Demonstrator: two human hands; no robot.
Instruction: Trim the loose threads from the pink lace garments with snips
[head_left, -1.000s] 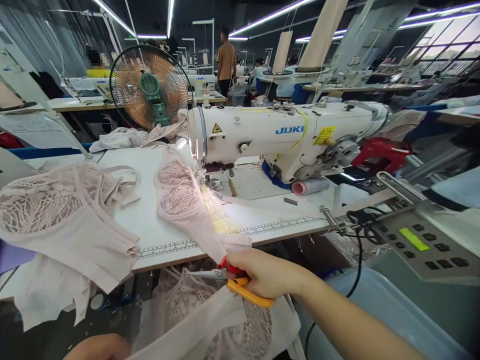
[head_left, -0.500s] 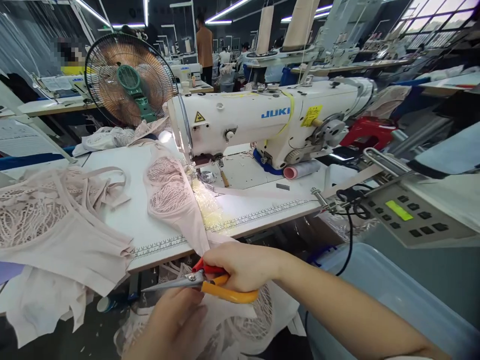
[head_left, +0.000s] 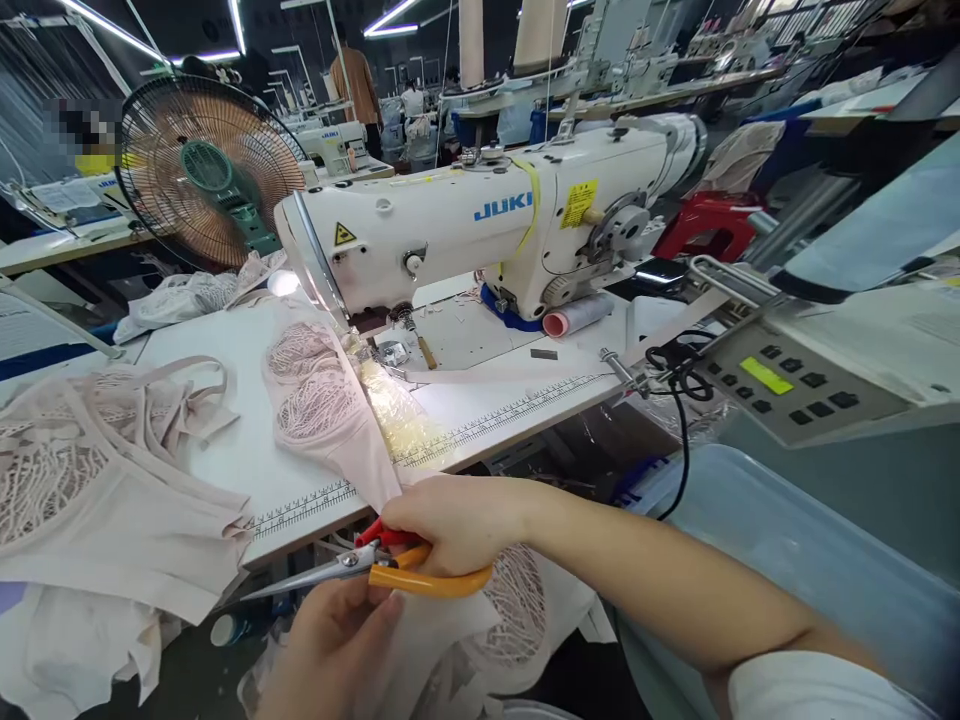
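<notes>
My right hand is wrapped around scissors with orange and red handles, blades pointing left. Its fingertips also touch the tapered end of a pale pink lace bra lying on the table under the sewing machine head. Just below the blades, my left hand is closed in a pinch on pale fabric of a second lace-cupped bra hanging over my lap. The exact spot between its fingers is partly hidden.
A white sewing machine stands on the table, with a ruler strip along its front edge. More pink bras are heaped at left. Behind is a fan; a control panel and blue bin stand right.
The view has swung to the right, so the machine sits further left. My left hand has turned, showing its thumb and fingers pinched on fabric. The scissors stay in my right hand.
</notes>
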